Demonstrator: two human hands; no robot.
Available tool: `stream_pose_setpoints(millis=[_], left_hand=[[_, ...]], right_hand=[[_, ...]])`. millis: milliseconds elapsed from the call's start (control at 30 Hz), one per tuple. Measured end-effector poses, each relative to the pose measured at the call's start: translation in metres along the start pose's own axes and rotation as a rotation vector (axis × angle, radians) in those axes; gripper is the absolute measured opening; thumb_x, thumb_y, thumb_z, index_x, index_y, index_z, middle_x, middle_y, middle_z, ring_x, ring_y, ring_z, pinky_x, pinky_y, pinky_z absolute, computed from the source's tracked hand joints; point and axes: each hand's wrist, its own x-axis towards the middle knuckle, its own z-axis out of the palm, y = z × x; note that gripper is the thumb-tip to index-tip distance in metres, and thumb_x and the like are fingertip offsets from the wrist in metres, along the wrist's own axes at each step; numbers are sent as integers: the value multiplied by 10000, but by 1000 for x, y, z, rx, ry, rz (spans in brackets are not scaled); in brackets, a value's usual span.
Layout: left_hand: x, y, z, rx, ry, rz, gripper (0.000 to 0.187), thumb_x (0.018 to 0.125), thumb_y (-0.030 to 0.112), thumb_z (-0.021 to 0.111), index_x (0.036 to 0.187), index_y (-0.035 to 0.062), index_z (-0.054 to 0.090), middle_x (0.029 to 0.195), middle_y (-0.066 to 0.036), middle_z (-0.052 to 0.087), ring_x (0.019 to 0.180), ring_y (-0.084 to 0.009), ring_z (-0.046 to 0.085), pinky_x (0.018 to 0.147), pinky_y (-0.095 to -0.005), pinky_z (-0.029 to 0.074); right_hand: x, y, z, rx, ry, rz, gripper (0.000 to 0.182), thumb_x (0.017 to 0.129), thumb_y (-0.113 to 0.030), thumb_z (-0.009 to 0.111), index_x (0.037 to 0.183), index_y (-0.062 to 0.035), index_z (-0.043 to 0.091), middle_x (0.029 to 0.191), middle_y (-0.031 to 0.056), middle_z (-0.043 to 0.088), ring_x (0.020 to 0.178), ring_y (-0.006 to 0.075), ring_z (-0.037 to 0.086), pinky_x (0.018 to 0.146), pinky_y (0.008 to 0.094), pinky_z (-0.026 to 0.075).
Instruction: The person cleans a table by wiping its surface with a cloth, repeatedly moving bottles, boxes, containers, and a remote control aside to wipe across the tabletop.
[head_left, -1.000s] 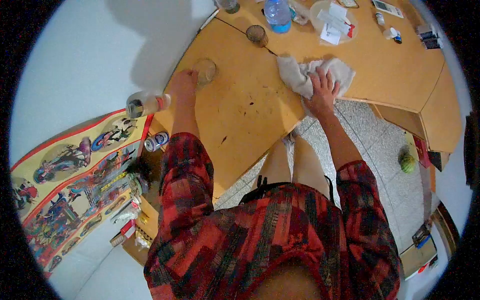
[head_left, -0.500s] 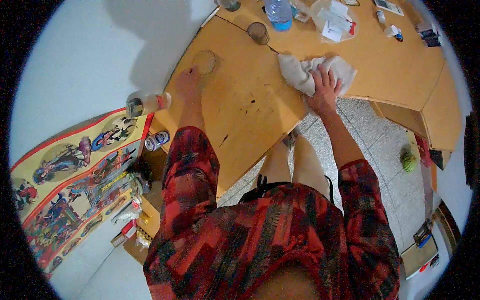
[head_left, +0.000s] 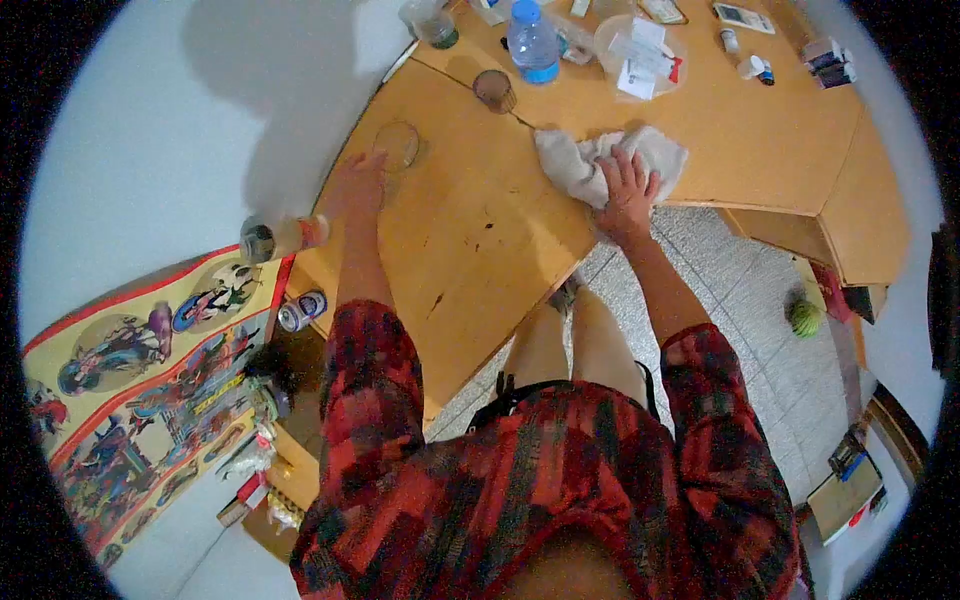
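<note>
A bunched white cloth (head_left: 570, 165) lies at the wooden table's near edge. My right hand (head_left: 628, 200) presses down on it, fingers spread flat over the fabric. Toward the table's left side stands a clear glass (head_left: 398, 147). My left hand (head_left: 362, 185) is right beside this glass, somewhat blurred, with its fingers apart and the tips at the near side of the rim. A jar with a reddish label (head_left: 285, 238) is left of my left wrist, by the wall. Farther back on the table, a brownish ribbed glass (head_left: 493, 91) stands between my hands.
Behind the cloth are a blue-capped water bottle (head_left: 533, 45) and a clear plastic container (head_left: 640, 60) holding papers. Another glass (head_left: 436, 28) stands at the back left. A can (head_left: 302, 311) is by the table's left edge. A green striped melon (head_left: 803, 317) lies on the floor.
The view has shifted, so the table's things sit lower and farther left. Both hands keep their places, the right on the cloth and the left beside the clear glass.
</note>
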Motion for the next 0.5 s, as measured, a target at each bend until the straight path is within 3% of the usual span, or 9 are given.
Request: stream_pose_setpoints(millis=[33,100,167,233,367,433,500], left_hand=[[-2,12,-11,9,2,-99,429,742,448,641,1013,119,684,890,-120,674,839,-275,635,744,-393,481],[-8,45,-34,-64,-49,-97,411,755,415,660,1024,105,673,904,-117,658,814,-253,622,732,-374,485],[-17,70,-30,-143,-99,-94,396,768,381,678,1036,90,662,919,-113,643,789,-232,609,721,-355,489],[-25,91,-13,-189,-175,192,420,751,308,710,1105,98,626,893,-92,636,721,-216,585,694,-346,490],[-24,126,36,-419,-152,207,475,711,302,684,1141,118,594,870,-59,659,800,-226,618,733,-358,483],[-22,144,38,-327,41,329,520,697,241,699,1182,112,560,888,-50,656,827,-222,619,749,-360,482],[-12,157,50,-475,-23,298,486,700,236,696,1152,103,578,876,-56,653,835,-224,622,753,-358,483]], right_hand=[[1,0,0,-12,11,1,843,619,-531,724,1328,-211,399,1455,59,262,1350,351,204,1042,637,114],[-1,-6,-3,88,31,24,822,584,-320,774,1311,-217,403,1447,49,262,1356,362,180,1046,627,122],[0,-9,-11,81,27,14,798,603,-351,760,1306,-204,412,1450,65,257,1355,370,179,1044,629,118],[-1,-10,-18,106,-41,18,806,602,-347,761,1311,-203,407,1463,62,234,1359,374,166,1048,629,105],[1,-3,-5,104,-29,19,804,605,-305,765,1315,-197,403,1478,56,205,1367,375,142,1047,635,92],[4,-5,-7,84,-85,49,799,615,-289,761,1320,-200,397,1482,61,196,1375,368,120,1047,635,94],[2,-5,-9,76,-83,37,802,622,-307,754,1329,-210,388,1486,64,182,1381,359,99,1050,632,93]])
